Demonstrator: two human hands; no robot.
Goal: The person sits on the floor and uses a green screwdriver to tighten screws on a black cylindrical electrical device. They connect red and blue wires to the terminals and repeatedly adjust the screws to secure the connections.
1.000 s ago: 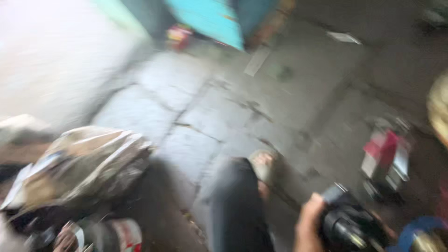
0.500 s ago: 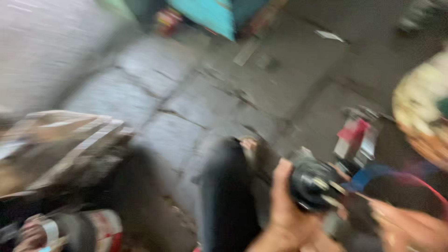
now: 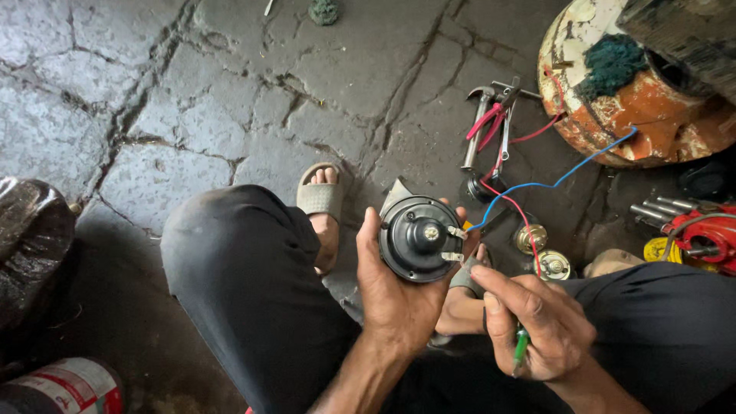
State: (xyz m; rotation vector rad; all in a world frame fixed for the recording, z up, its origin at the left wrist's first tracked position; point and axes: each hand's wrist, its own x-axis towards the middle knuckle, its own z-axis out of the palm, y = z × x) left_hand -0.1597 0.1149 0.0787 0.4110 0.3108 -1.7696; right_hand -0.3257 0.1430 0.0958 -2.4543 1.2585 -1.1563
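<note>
My left hand (image 3: pixel 395 295) grips a round black horn (image 3: pixel 418 239) with two metal terminals facing up. A blue wire (image 3: pixel 563 178) and a red wire (image 3: pixel 512 207) run from the horn's right side toward a rusty orange and white drum (image 3: pixel 606 119). My right hand (image 3: pixel 537 326) sits just below and right of the horn, fingers curled around a thin green-handled tool (image 3: pixel 520 346). I squat in dark trousers; my sandalled foot (image 3: pixel 320 201) rests on the cracked stone floor (image 3: pixel 192 92).
Pliers with pink grips and a small hammer (image 3: pixel 487 126) lie on the floor above the horn. Two small brass round parts (image 3: pixel 540 253) sit to its right. A red tool with sockets (image 3: pixel 694 230) lies far right. A black bag (image 3: pixel 31 245) and a red-and-white can (image 3: pixel 69 387) are at left.
The view has swung down and steadied from a blurred sweep. The black horn has come to the middle of the view in my left hand, and my right hand has come in beside it.
</note>
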